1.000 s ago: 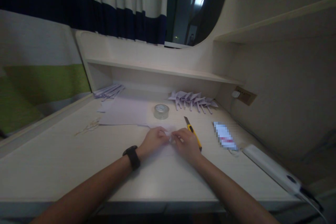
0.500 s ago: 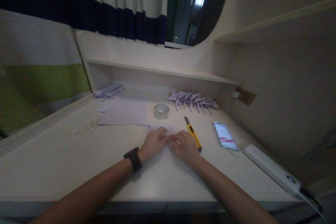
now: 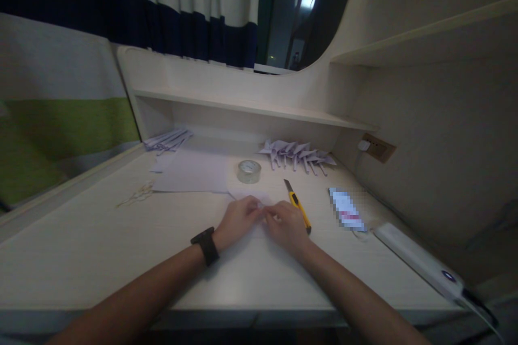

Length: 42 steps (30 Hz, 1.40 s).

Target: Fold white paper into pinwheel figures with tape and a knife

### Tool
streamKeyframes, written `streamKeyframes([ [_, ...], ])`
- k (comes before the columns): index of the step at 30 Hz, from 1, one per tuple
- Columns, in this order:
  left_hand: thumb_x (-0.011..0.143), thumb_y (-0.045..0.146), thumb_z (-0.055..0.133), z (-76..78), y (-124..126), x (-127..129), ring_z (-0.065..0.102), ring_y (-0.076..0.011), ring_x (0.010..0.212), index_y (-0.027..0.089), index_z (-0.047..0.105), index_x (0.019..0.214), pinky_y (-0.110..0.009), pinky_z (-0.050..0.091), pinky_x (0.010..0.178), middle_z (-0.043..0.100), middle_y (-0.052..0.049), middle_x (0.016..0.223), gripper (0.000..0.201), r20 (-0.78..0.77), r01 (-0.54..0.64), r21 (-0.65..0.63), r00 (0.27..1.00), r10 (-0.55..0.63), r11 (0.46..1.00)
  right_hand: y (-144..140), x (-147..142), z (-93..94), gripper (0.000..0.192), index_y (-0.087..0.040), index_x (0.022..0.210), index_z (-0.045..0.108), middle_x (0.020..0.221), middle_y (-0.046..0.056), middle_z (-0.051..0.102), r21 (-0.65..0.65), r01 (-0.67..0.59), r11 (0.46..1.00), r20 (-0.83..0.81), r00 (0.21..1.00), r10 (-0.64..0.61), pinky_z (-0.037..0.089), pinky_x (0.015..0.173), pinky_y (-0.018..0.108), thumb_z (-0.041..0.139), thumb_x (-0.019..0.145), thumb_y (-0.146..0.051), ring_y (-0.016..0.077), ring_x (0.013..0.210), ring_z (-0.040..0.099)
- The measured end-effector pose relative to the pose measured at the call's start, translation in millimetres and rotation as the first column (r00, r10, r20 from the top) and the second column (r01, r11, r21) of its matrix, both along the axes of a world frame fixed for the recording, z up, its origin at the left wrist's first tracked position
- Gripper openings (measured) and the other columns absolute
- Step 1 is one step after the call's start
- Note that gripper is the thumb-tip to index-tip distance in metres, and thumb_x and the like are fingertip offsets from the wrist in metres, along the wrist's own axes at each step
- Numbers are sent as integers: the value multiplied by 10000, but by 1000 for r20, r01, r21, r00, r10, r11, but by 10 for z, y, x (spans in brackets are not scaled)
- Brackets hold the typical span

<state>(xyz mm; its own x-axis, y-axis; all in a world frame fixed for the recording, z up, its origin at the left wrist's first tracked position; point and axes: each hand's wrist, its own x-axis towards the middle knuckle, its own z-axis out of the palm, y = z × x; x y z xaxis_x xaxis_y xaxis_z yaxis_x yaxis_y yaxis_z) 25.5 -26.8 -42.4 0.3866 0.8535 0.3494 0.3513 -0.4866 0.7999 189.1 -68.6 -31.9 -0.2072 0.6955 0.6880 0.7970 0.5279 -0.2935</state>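
My left hand (image 3: 238, 218), with a black watch on its wrist, and my right hand (image 3: 285, 222) meet at the middle of the pale desk (image 3: 101, 248). Both pinch a small piece of white paper (image 3: 256, 198) that lies on the desk, their fingertips touching over it. Most of the paper is hidden under my fingers. A yellow utility knife (image 3: 297, 205) lies just right of my right hand.
A roll of clear tape (image 3: 249, 171) stands behind my hands. Flat white sheets (image 3: 190, 175) lie to the left, scissors (image 3: 136, 194) further left. Several folded paper pieces (image 3: 298, 154) line the back, more (image 3: 168, 139) at back left. A power strip (image 3: 421, 260) lies right.
My hands have drawn slightly closer together over the paper; their fingertips now touch. Nothing else on the desk has moved.
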Motion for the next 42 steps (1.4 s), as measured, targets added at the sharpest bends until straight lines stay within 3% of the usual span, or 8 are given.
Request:
streamKeyframes([
  [7, 809, 292, 554, 12, 14, 3, 680, -188, 744, 179, 624, 930, -268, 491, 671, 728, -33, 815, 179, -31, -35, -9, 999, 35, 999, -12, 3, 4, 176, -186, 802, 704, 699, 68, 672, -11, 4, 1000, 20, 1000, -4, 446, 662, 290, 533, 830, -215, 184, 686, 606],
  [14, 793, 218, 555, 24, 8, -5, 670, -174, 741, 184, 641, 904, -260, 476, 674, 723, -19, 804, 144, -42, -39, 79, 998, 42, 996, -13, -9, 7, 156, -200, 801, 715, 687, 44, 675, -70, -27, 997, -46, 999, 23, 443, 632, 267, 562, 822, -219, 160, 636, 597],
  [19, 802, 249, 554, -1, 15, -2, 675, -183, 750, 182, 625, 952, -268, 488, 672, 724, -30, 819, 178, -5, -15, 15, 1000, 15, 1000, -12, -5, 9, 156, -215, 799, 724, 690, 44, 678, -92, -43, 995, -111, 993, 33, 445, 624, 268, 570, 818, -232, 161, 634, 597],
  [26, 818, 303, 553, 35, -19, 0, 673, -183, 741, 187, 627, 926, -264, 485, 671, 722, -22, 802, 175, -2, -2, 22, 1000, 2, 1000, -12, -5, -11, 149, -205, 810, 717, 674, 46, 669, -46, -21, 999, -111, 994, 16, 445, 624, 271, 569, 811, -227, 164, 626, 590],
  [33, 822, 309, 552, 59, -32, -6, 674, -186, 758, 188, 631, 949, -261, 480, 676, 725, -30, 818, 193, -62, -23, 54, 998, 26, 998, -10, -5, -1, 143, -193, 790, 709, 661, 46, 662, -75, 5, 997, -116, 993, -14, 443, 614, 269, 571, 801, -229, 163, 616, 590],
  [36, 832, 255, 532, 69, -41, -18, 677, -194, 787, 194, 623, 982, -267, 474, 693, 727, -34, 839, 186, -130, -18, 119, 991, 34, 993, -4, -18, -5, 146, -198, 859, 705, 671, 38, 671, -136, 1, 991, -189, 982, -27, 452, 617, 271, 585, 785, -235, 161, 608, 601],
  [39, 844, 204, 501, 87, -71, -35, 677, -207, 826, 202, 603, 1025, -279, 467, 712, 727, -41, 881, 208, -216, -10, 194, 975, 53, 981, 29, -16, -24, 303, -193, 1043, 660, 618, 1, 651, -314, -76, 946, -345, 938, -40, 449, 560, 251, 632, 749, -258, 142, 541, 587],
  [42, 854, 188, 485, 114, -110, -47, 677, -211, 833, 217, 574, 1047, -283, 460, 712, 726, -29, 894, 215, -266, 2, 235, 962, 63, 972, 88, 9, -61, 392, -149, 1047, 652, 551, -26, 605, -491, -261, 831, -516, 856, -36, 416, 475, 227, 690, 691, -309, 117, 460, 533],
])
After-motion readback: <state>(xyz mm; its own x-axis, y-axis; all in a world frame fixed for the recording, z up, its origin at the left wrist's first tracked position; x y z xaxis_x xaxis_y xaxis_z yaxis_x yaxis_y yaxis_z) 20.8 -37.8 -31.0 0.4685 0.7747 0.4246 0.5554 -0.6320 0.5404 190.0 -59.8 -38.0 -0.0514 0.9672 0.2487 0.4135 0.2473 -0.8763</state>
